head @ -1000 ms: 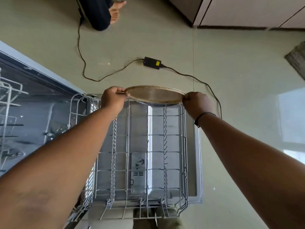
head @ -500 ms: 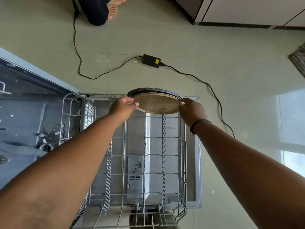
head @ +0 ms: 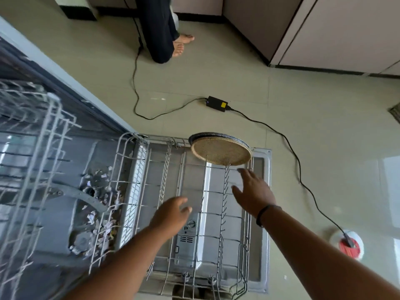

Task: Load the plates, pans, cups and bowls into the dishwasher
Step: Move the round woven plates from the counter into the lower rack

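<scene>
Now one round pan [head: 220, 151] propped on edge between tines at far end of one lower rack [head: 190, 204]; two hands, left hand [head: 171, 215] and right hand [head: 253, 191], fingers spread, holding nothing, above rack.

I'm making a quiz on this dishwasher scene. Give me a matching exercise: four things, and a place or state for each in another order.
Things:
1. plate
2. left hand
3. power adapter
4. right hand

Places or states:
A. on the floor tiles
B. open, wristband behind it
C. standing in the lower rack's far end
D. open, above the rack's middle

Pairs: 1-C, 2-D, 3-A, 4-B
</scene>
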